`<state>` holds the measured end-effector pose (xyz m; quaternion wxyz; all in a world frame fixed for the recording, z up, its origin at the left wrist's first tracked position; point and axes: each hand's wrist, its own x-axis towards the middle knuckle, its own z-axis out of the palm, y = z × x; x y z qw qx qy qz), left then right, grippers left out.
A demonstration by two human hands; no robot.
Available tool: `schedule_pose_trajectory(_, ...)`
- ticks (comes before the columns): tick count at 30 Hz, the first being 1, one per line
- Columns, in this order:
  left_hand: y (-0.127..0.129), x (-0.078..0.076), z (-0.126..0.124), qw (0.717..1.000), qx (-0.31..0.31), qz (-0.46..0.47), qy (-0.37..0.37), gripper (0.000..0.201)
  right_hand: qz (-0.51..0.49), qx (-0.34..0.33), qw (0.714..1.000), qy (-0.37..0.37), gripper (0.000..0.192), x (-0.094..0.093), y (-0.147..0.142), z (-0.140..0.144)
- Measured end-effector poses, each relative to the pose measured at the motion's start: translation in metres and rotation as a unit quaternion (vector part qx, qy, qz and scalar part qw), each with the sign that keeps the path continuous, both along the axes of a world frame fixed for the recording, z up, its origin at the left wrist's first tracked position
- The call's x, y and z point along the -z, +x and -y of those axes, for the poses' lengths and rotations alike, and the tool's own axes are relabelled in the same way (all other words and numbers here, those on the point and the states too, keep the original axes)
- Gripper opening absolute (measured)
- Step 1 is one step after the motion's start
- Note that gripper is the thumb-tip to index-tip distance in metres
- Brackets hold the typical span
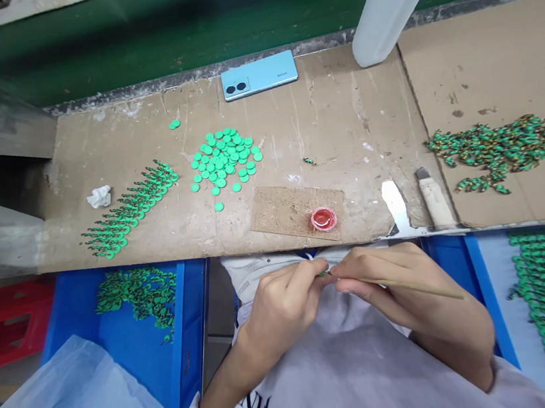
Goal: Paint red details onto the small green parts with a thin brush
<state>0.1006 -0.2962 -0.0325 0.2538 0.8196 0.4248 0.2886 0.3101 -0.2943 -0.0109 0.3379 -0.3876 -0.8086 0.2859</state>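
My left hand (285,302) is closed in a pinch on a small green piece (322,273), mostly hidden by the fingertips. Between the fingers of my right hand (398,281) is a thin brush (414,289), its handle slanting down to the right and its tip meeting the green piece. Both hands are held together in front of my body, just below the table edge. Close above them, a small cup of red liquid (323,219) stands on a cardboard scrap (278,213).
Green discs (221,157) lie mid-table, with a slanted row of green-and-dark pieces (132,209) to the left. A phone (259,75), a white post (382,9), a utility knife (435,199) and a pile of patterned pieces (506,146) are around. Blue bins (186,349) flank me.
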Motion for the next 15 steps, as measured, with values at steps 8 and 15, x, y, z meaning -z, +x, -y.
schedule_pose_trajectory(8,0.005,-0.001,0.0,0.999,0.018,0.022,-0.027,0.017,0.006,0.03,0.999,0.031,0.038,0.006,-0.012,-0.002)
schedule_pose_trajectory(15,0.002,-0.007,-0.003,0.978,-0.064,0.162,-0.114,0.011,-0.089,-0.044,0.994,-0.05,0.021,0.003,0.002,0.0)
